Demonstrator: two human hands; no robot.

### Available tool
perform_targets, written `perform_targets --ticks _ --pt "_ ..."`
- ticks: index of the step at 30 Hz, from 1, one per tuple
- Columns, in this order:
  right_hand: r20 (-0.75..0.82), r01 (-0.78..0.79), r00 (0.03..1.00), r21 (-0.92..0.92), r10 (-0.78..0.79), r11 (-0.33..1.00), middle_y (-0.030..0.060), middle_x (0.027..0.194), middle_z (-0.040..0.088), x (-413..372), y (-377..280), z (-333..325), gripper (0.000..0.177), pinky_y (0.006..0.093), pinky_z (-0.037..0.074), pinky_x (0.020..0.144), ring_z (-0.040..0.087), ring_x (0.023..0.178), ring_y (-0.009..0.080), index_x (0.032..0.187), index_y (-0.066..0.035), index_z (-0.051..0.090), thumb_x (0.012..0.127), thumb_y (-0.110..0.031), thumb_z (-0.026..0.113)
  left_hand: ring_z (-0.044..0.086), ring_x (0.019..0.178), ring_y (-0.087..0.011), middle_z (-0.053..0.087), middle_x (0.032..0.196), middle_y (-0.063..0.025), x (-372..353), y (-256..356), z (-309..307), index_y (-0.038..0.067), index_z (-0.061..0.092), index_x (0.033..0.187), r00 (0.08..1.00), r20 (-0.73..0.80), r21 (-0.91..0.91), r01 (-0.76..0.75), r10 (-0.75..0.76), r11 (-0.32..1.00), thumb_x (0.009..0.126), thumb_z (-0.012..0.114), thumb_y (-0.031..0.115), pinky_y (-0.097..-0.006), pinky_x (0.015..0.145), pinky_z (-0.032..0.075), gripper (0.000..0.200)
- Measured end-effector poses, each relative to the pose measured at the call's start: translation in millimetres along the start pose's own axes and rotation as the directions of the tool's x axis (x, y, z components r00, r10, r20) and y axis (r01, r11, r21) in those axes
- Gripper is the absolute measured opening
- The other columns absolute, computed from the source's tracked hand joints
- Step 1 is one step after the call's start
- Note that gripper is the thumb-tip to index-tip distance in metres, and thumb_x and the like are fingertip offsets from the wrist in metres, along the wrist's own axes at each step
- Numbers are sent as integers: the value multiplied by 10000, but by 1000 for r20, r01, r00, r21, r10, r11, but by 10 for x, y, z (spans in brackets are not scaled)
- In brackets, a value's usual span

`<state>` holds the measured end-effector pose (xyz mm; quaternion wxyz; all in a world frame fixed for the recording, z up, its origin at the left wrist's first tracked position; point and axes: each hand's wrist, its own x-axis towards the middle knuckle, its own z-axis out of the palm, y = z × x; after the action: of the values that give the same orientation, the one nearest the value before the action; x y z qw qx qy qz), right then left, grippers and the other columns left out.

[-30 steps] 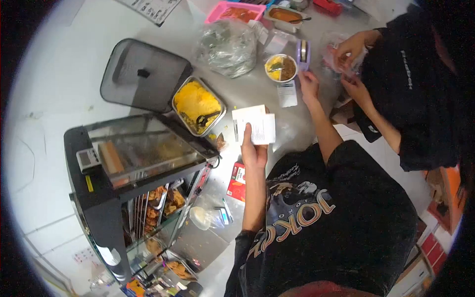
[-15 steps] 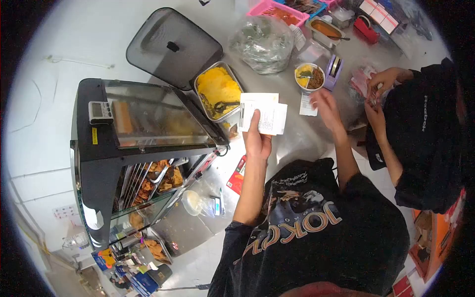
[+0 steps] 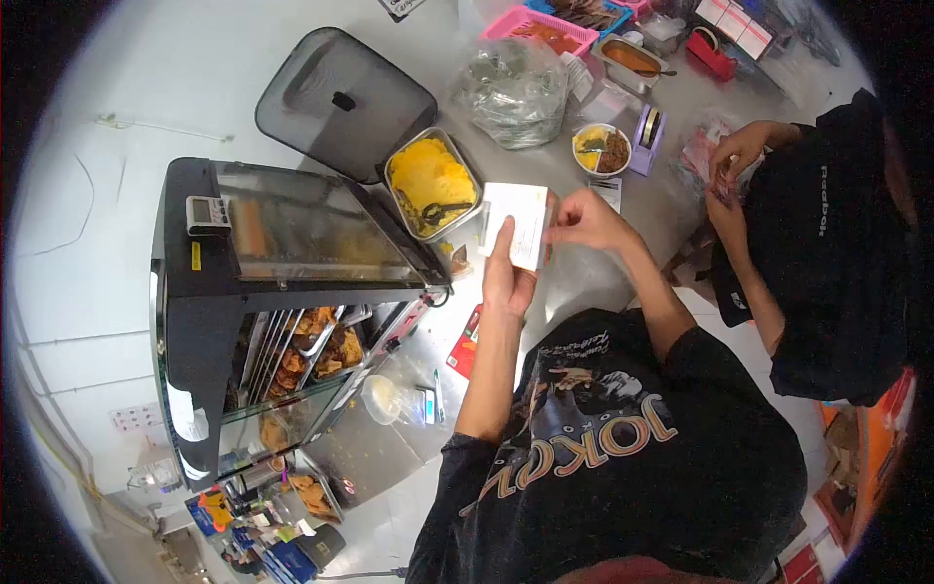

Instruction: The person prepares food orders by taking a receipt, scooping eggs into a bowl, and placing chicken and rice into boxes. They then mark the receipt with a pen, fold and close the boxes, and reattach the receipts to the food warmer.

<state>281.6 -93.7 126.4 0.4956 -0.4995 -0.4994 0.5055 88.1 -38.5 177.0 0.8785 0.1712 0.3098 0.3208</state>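
My left hand (image 3: 508,280) grips a small stack of printed paper slips (image 3: 518,222), its thumb pressed across the top sheet. At the right edge of that stack, the fingers of my right hand (image 3: 593,222) are pinched together on the papers. Just beyond my right hand is a round bowl (image 3: 601,150) with yellow food, a green leaf and brown minced food. Another printed slip (image 3: 608,191) lies on the counter beside the bowl, partly hidden by my right hand. A metal tray (image 3: 475,212) of yellow food with dark tongs (image 3: 443,210) stands beyond my left hand.
A glass food warmer (image 3: 302,229) stands at left, a dark lid (image 3: 341,97) behind it. Near the bowl are a purple tape dispenser (image 3: 647,139) and a bulging plastic bag (image 3: 511,92). At right, another person's hands (image 3: 732,165) hold a plastic bag.
My right hand has moved left from beside the bowl to the edge of the paper slips. The slips in my left hand now sit more squarely together.
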Motion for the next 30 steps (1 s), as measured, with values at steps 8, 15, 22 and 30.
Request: perform_targets --ticks 8,15,22,30 --pt "-304 -66 949 68 84 995 -30 649 560 -327 472 -360 368 262 403 464 506 519 65 761 -58 578 875 -301 830 674 1116 -220 664 1294 -83 514 -439 85 78 501 1408 998 62 106 -4 -3 994 1036 601 286 -395 892 584 438" --pt "-463 -293 803 240 375 925 10 641 561 -882 931 -381 329 263 385 456 539 517 77 904 -32 621 1004 -342 666 687 1075 -212 667 1244 -57 899 -950 605 125 493 1404 985 24 234 -172 171 957 1045 579 411 -430 831 579 466" --pt "-411 -198 864 251 290 947 16 723 603 -1027 1506 -356 300 279 406 473 530 544 100 947 -21 642 1042 -301 594 646 1098 -244 569 1319 -151 1267 -1459 916 80 293 1420 961 7 127 -275 276 953 992 694 274 -394 825 592 618" --pt "-269 -287 906 181 328 941 61 983 637 -658 889 8 302 348 476 743 582 854 165 1178 -42 652 950 -240 636 603 1102 -257 588 1198 -163 1183 -1240 1173 108 326 1337 924 -54 249 -356 379 901 876 820 297 -409 900 528 701"
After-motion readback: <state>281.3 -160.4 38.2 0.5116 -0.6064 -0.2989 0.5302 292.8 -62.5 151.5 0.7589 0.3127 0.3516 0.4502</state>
